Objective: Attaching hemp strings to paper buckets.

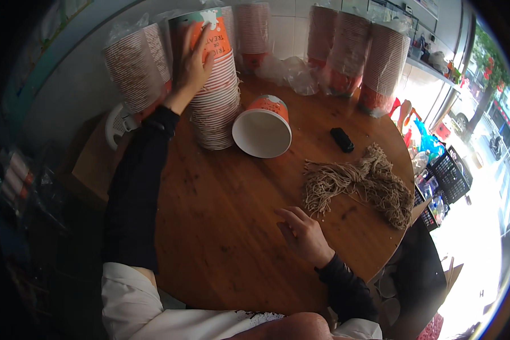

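Note:
My left hand point(195, 71) reaches up to a tall stack of nested paper buckets point(214, 107). Its fingers are spread against the side of the topmost bucket point(220, 42), which is upside down, orange and green with a white figure. A single bucket point(262, 131) lies tipped over beside the stack, its white inside facing me. Low over the near part of the table, my right hand point(303, 231) is empty, with loosely bent fingers and the thumb apart. A bundle of tan twisted cords point(360, 184) lies just beyond it to the right.
More bucket stacks in clear plastic stand along the back, at the left point(133, 71) and right point(385, 68). A small black object point(341, 140) lies on the round wooden table point(226, 226). Crumpled clear plastic point(294, 76) sits at the far edge; black crates point(450, 173) stand beyond the right edge.

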Action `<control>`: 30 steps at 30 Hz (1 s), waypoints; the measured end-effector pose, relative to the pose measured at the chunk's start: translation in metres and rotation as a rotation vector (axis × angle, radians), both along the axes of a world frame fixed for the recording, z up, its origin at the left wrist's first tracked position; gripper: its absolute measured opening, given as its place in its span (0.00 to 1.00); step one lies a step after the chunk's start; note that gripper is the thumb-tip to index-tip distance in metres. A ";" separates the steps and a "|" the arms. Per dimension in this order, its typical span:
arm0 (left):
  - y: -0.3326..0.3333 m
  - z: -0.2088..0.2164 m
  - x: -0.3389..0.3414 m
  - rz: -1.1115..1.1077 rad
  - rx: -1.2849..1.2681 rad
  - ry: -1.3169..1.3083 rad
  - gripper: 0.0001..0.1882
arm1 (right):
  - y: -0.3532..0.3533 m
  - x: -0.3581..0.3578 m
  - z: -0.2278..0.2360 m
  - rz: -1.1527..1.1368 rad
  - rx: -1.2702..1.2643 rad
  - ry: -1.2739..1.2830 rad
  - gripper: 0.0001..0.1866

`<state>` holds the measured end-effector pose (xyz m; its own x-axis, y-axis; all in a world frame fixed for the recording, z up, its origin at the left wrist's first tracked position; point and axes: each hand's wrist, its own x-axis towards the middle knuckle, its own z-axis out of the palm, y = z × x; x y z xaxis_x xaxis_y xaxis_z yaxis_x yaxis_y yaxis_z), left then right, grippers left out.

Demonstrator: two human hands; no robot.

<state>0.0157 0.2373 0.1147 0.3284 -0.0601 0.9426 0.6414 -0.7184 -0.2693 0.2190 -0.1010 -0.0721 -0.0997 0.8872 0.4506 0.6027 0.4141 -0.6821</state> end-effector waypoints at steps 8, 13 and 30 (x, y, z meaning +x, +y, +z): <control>-0.037 -0.187 0.024 -0.151 -0.676 -0.064 0.16 | 0.068 0.024 -0.030 -0.272 0.160 0.120 0.17; -0.012 -0.249 0.015 -0.239 -0.862 -0.407 0.08 | 0.180 0.019 -0.057 -0.456 0.318 0.276 0.16; -0.043 -0.245 0.018 -0.309 -1.141 -0.372 0.29 | 0.216 0.002 -0.056 -0.551 0.285 0.334 0.22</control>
